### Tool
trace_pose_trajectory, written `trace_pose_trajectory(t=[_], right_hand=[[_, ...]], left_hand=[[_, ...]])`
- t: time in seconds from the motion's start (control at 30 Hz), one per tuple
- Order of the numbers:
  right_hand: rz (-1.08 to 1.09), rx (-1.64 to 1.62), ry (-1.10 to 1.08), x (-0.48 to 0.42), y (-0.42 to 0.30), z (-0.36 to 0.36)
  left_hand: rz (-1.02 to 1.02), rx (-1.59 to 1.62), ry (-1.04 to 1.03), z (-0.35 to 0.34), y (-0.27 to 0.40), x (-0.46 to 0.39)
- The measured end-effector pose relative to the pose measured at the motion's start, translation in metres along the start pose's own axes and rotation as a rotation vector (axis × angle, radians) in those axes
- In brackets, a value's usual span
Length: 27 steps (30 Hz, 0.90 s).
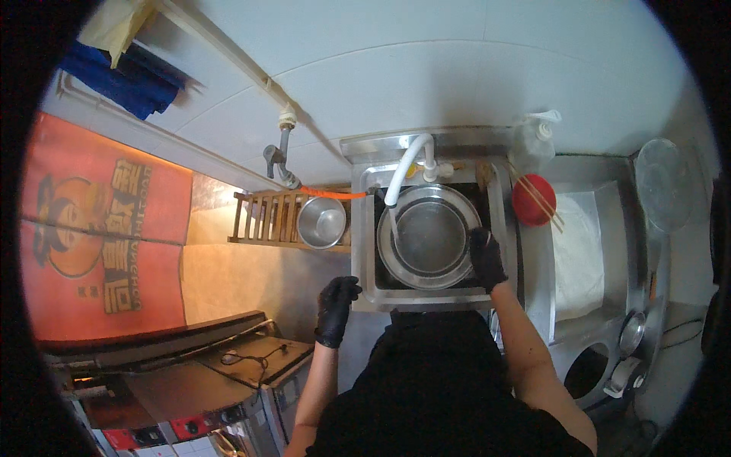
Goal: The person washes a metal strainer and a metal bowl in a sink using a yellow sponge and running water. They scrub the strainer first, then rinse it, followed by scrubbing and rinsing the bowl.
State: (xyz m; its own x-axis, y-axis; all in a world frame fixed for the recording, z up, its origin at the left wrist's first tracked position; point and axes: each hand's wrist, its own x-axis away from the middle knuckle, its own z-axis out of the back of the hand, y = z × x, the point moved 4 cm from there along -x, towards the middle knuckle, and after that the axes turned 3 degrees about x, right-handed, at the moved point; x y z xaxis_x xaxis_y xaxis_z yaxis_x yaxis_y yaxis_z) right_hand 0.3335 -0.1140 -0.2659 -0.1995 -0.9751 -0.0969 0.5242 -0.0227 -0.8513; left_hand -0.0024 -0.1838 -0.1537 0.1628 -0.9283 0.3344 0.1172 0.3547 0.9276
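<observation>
A round stainless steel basin (386,263) sits in the metal sink (364,251) in front of me, with water in it. A white faucet hose (406,165) bends down over its left side, and a stream runs from the end. My right hand (487,260), in a black glove, grips the basin's right rim; part of the fingers is hidden. My left hand (336,308), also black-gloved, hovers off the sink's front left corner with loosely curled fingers and nothing visible in it.
On a slatted wooden rack (274,220) to the left stands a steel pot (321,223). An orange hose (334,194) runs from a wall tap (277,160). Right of the sink are a red bowl (528,203) with chopsticks (539,203) across it and a pump bottle (534,143).
</observation>
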Motion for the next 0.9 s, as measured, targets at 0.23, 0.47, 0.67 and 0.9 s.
trace_pose_trajectory(t=[0.23,0.47,0.67,0.9], right_hand=[[0.026,0.084,-0.043,-0.058,0.013,-0.003],[0.146,-0.097,-0.120,-0.096,-0.002,-0.010],[0.140,0.190,-0.387,-0.135,0.039,-0.045],[-0.016,0.108,-0.459,-0.144,0.004,-0.061]], left_hand=[[0.034,-0.022,0.013,0.001,0.001,0.006],[0.061,-0.003,0.020,0.000,-0.001,0.012],[0.036,-0.056,0.023,-0.006,-0.004,0.014],[0.028,-0.090,0.044,-0.005,-0.010,0.018]])
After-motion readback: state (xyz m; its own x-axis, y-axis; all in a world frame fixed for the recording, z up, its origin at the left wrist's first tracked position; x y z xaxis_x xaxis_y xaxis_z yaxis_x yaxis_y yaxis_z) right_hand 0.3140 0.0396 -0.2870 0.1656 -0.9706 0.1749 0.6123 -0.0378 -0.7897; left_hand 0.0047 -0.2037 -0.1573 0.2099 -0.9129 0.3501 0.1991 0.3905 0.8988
